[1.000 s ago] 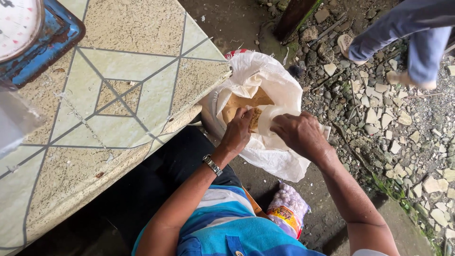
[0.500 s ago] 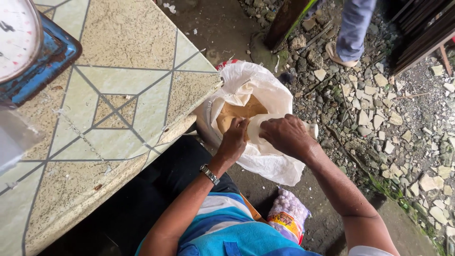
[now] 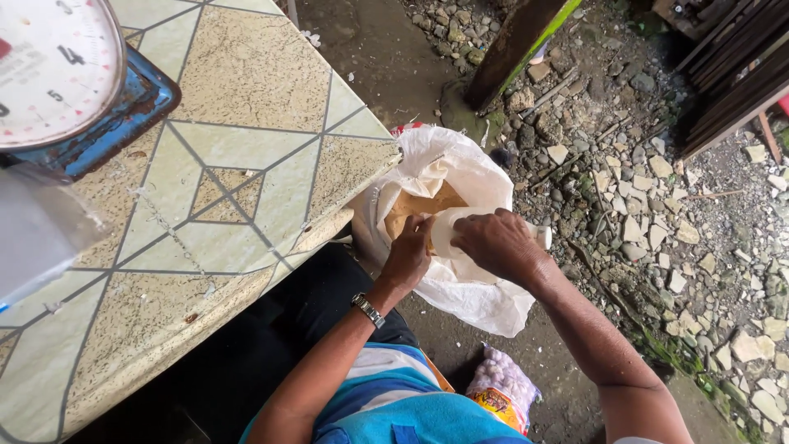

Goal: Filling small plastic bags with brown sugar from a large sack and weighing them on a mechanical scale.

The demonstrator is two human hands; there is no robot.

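Beside the tiled table [image 3: 246,164] bearing a blue scale [image 3: 74,90], on stony ground [image 3: 657,214], both the left hand [image 3: 408,253] and the right hand [image 3: 497,244] grip a pale scoop [image 3: 452,230] inside the open white sack [image 3: 460,189] of brown powder.

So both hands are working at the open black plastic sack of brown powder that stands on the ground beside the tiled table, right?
Not quite: the sack is white, not black, as the head view shows. Otherwise yes: the left hand and right hand are both at its open mouth, over the brown powder, beside the tiled table.
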